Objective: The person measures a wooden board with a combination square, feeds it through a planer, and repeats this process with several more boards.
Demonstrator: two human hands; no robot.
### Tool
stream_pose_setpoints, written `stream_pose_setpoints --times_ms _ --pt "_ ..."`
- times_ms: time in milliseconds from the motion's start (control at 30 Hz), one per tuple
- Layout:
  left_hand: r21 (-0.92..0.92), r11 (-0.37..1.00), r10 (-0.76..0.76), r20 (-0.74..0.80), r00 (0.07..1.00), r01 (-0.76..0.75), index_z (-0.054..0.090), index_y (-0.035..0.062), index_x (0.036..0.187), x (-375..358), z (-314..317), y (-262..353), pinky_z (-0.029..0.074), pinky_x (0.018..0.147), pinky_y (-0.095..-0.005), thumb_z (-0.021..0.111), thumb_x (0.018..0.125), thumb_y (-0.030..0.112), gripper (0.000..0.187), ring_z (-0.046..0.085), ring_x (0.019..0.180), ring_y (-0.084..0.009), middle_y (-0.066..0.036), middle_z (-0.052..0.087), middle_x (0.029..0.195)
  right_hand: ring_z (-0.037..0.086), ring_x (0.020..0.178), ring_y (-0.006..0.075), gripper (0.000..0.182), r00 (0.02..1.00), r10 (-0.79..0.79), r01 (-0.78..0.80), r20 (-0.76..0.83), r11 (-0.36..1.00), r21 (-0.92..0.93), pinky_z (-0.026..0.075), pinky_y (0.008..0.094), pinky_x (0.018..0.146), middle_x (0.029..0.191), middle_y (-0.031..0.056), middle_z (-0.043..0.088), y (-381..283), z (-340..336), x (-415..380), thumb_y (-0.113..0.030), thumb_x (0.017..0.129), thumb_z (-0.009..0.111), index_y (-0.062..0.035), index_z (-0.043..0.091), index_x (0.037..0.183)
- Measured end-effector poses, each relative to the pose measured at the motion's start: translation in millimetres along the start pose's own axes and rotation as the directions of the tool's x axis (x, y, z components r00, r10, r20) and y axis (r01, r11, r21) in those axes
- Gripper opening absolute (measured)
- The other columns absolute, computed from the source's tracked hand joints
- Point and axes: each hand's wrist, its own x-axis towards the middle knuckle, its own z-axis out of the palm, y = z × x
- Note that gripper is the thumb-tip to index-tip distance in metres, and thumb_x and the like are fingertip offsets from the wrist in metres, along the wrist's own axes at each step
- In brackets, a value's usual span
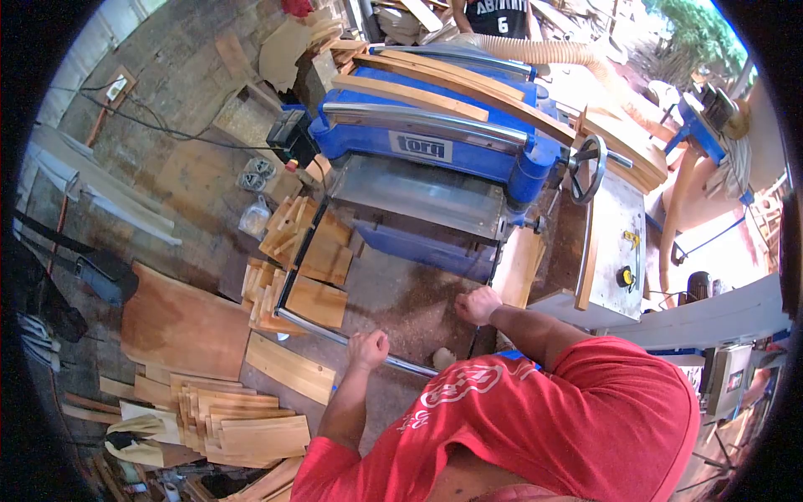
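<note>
My left hand (368, 350) is curled into a loose fist right at the chrome roller bar (405, 366) on the near side of a blue planer (468, 159). Nothing shows between its fingers. My right hand (479, 305) is also closed, with no object showing in it, over the open frame in front of the planer's metal bed (418, 197). Below the hands is a dusty floor (401, 309) with wood shavings. On top of the planer lie several long wooden boards (410, 96). A handwheel (588, 170) sits at its right side.
Stacked boards (242, 418) lie at the lower left, beside a plywood sheet (188, 322). More wood pieces (293, 230) stand left of the frame. A yellow tape measure (625, 276) rests on a white table (615, 243). Beyond the planer stand a person (495, 18) and a ribbed hose (535, 50).
</note>
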Motion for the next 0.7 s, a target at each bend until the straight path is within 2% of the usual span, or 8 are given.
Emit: stream_pose_setpoints --times_ms 433,500,533,600,700 --pt "-0.018 1.0 -0.017 0.03 0.999 0.017 0.063 0.0156 0.074 0 -2 1 0.049 0.063 -0.048 0.064 0.079 0.026 0.011 0.064 0.064 -0.0351 -0.013 0.065 0.066 0.064 0.061 0.0362 0.025 0.997 -0.011 0.013 -0.07 0.999 0.034 0.05 0.0505 0.058 0.064 0.0149 0.064 -9 -17 -4 -0.036 0.086 0.054 -0.0125 0.064 0.083" --pt "-0.024 1.0 -0.019 0.039 0.999 0.02 0.063 0.0158 0.074 1 -1 0 0.049 0.063 -0.0481 0.064 0.079 0.027 0.012 0.064 0.064 -0.0354 -0.013 0.065 0.066 0.068 0.077 0.0329 0.033 0.99 0.048 -0.045 0.133 0.999 -0.026 0.052 0.047 0.066 0.08 0.0147 0.069 -11 -24 -2 -0.044 0.088 0.052 -0.0158 0.066 0.1" --pt "-0.023 1.0 -0.018 0.039 0.999 0.019 0.063 0.0158 0.074 0 1 -1 0.049 0.063 -0.0481 0.064 0.079 0.027 0.012 0.064 0.064 -0.0354 -0.013 0.065 0.066 0.068 0.077 0.0329 0.033 0.99 0.048 -0.045 0.133 0.999 -0.026 0.052 0.047 0.066 0.08 0.0147 0.069 -8 -17 -2 -0.044 0.088 0.052 -0.0158 0.066 0.1" --pt "-0.032 0.999 0.007 -0.023 1.0 -0.007 0.064 0.0173 0.074 0 3 -2 0.048 0.061 -0.0465 0.064 0.079 0.028 0.011 0.062 0.06 -0.0333 -0.009 0.063 0.06 0.064 0.062 0.0355 0.025 0.999 0.002 -0.001 -0.038 0.999 0.036 0.05 0.0501 0.058 0.064 0.0147 0.064 -4 -5 -1 -0.036 0.085 0.055 -0.0128 0.064 0.082" --pt "-0.004 1.0 0.021 -0.048 0.999 -0.021 0.064 0.017 0.074 -1 4 -2 0.048 0.06 -0.0466 0.064 0.078 0.027 0.011 0.062 0.059 -0.0332 -0.009 0.062 0.06 0.064 0.063 0.0354 0.025 1.0 0.007 -0.006 -0.028 1.0 0.02 0.05 0.0498 0.059 0.065 0.0148 0.064 -4 -6 -2 -0.037 0.084 0.055 -0.0133 0.064 0.081"
